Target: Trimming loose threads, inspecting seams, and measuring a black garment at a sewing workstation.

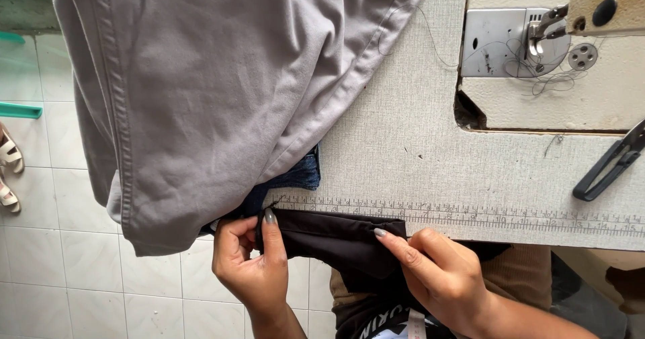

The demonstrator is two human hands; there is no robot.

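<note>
Both hands pinching black cloth [336,241] taut along ruler [470,215] at surface [416,144] edge: left hand [252,265] at end, right hand [440,275] fingertip pressing fold flat for measuring

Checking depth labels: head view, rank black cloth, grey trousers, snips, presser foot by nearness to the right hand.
1. Black cloth: held under the right hand at the table edge.
2. Grey trousers: up and to the left, hanging off the table.
3. Snips: far right on the table.
4. Presser foot: top right, on the machine.
Snips and trousers are close to call.

White tiled floor [80,278], pale textured sewing table [416,131], even daylight
</note>
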